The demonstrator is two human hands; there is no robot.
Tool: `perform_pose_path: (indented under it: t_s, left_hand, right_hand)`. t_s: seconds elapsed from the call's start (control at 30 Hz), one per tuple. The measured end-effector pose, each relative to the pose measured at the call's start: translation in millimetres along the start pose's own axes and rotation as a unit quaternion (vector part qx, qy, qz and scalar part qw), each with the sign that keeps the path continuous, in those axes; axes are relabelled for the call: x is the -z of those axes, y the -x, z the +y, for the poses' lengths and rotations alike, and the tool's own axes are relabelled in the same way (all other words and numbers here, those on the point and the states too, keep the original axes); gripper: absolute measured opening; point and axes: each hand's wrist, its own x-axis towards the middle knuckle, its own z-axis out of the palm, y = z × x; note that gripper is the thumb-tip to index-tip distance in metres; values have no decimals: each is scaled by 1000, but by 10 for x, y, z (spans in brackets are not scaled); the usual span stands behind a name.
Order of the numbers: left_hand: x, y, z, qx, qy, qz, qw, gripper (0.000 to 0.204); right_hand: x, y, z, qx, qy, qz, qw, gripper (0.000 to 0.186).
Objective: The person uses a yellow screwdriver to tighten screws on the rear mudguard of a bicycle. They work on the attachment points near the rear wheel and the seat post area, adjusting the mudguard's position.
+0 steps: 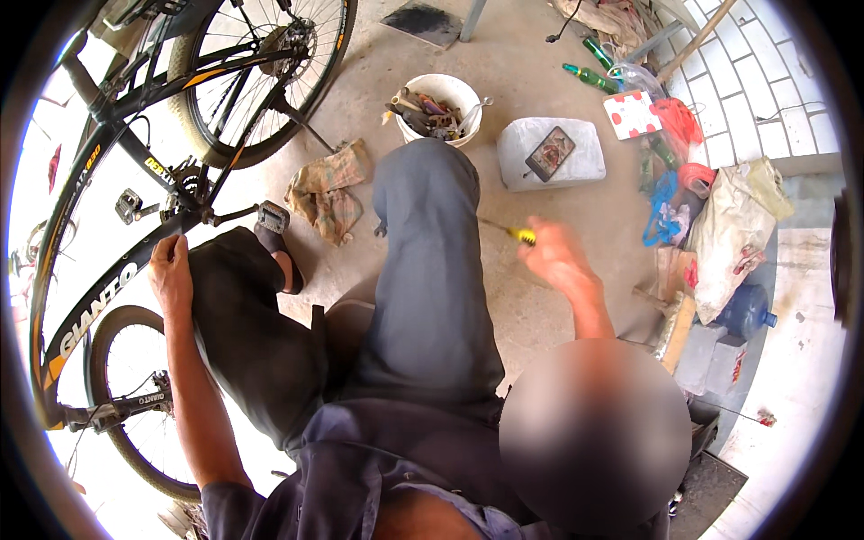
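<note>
My right hand point(553, 252) is closed around the yellow-and-black handle of a screwdriver point(522, 236). Its thin shaft points left toward my right knee, over the concrete floor. My left hand point(169, 274) rests beside my left knee with its fingers curled in, close to the black bicycle frame point(112, 279). Whatever those fingers may hold is hidden. The bicycle stands along my left side, and its pedal point(273, 217) is near my left foot.
Ahead of my knees stand a white bucket point(444, 87) of tools and a pale block point(576, 166) with a phone point(550, 153) on it. A patterned cloth point(328, 189) lies left of them. Green bottles point(591, 78), bags and a blue water jug point(747, 310) line the right wall.
</note>
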Motion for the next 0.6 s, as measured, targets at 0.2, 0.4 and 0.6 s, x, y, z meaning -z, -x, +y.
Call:
perform_pose_path:
  t_s: [0.2,0.4,0.6]
  left_hand:
    - [-52,-43,-198,0,-18,-2,1000,27]
    - [-5,-9,-143,-7,-30,-8,999,28]
    - [1,9,-112,6,-22,-11,1000,28]
  right_hand:
    - [449,-87,-602,113,-38,229,966,26]
    - [468,-477,-1663,306,-82,241,917,16]
    - [58,-1131,-2370,399,-62,97,910,12]
